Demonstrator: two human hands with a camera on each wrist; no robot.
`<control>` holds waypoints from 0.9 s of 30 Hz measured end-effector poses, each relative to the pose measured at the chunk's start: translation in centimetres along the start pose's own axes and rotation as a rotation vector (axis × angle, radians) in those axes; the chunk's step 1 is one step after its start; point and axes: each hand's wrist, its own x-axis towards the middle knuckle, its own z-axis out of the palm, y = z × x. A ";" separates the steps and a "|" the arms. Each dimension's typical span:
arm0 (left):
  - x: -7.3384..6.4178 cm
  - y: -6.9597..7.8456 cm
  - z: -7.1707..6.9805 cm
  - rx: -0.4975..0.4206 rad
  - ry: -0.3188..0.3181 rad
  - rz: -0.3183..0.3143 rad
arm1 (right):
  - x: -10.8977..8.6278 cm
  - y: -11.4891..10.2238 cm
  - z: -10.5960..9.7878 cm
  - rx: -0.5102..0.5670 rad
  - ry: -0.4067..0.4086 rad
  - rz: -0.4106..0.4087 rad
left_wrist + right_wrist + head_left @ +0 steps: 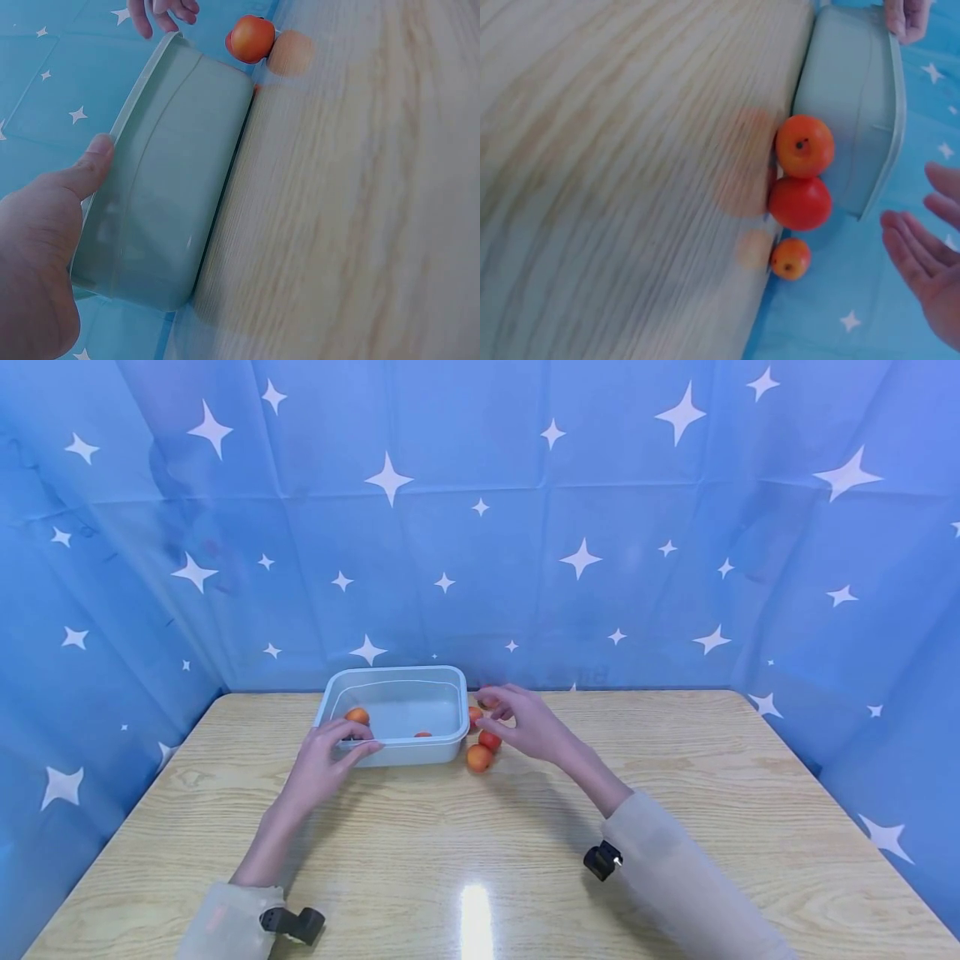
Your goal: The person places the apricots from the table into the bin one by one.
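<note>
A pale blue-green plastic basin [405,756] stands near the table's back edge, with an orange fruit [357,716] and part of a red one [423,734] showing inside. My left hand [322,762] holds its front-left rim, thumb outside and fingers over the edge; in the left wrist view the thumb [94,161] lies against the rim. Several round orange-red fruits [804,146] lie along the basin's right side, their exact kind unclear. Above them hovers my right hand [528,724], fingers relaxed and apart, with nothing seen in its grasp. It partly covers the rearmost fruit [489,700].
The wood-grain table [480,835] spreads in front of the basin and to both sides. Blue cloth with white stars [480,568] hangs right behind the table and along its sides. Black wrist cameras [602,860] sit on both sleeves.
</note>
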 end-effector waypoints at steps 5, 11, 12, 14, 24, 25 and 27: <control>0.0 0.2 0.0 0.012 0.011 0.002 | -0.4 0.2 -0.1 -0.003 -0.029 0.000; -0.1 0.2 0.0 0.018 0.012 -0.003 | -0.7 0.3 0.0 0.033 -0.061 -0.002; 0.0 0.2 0.0 0.016 0.012 -0.004 | -0.8 0.3 0.1 0.040 -0.067 0.003; -0.1 0.2 0.0 0.013 0.009 -0.003 | -0.9 0.5 0.2 0.047 -0.078 0.010; 0.0 0.2 0.0 0.004 0.009 0.015 | -1.2 0.8 0.5 0.047 -0.163 0.002; 0.0 0.1 0.0 0.005 0.011 0.019 | -1.2 0.9 0.6 0.048 -0.168 -0.002; 0.0 0.1 0.0 0.004 0.017 0.026 | -1.3 0.8 0.7 0.057 -0.179 -0.003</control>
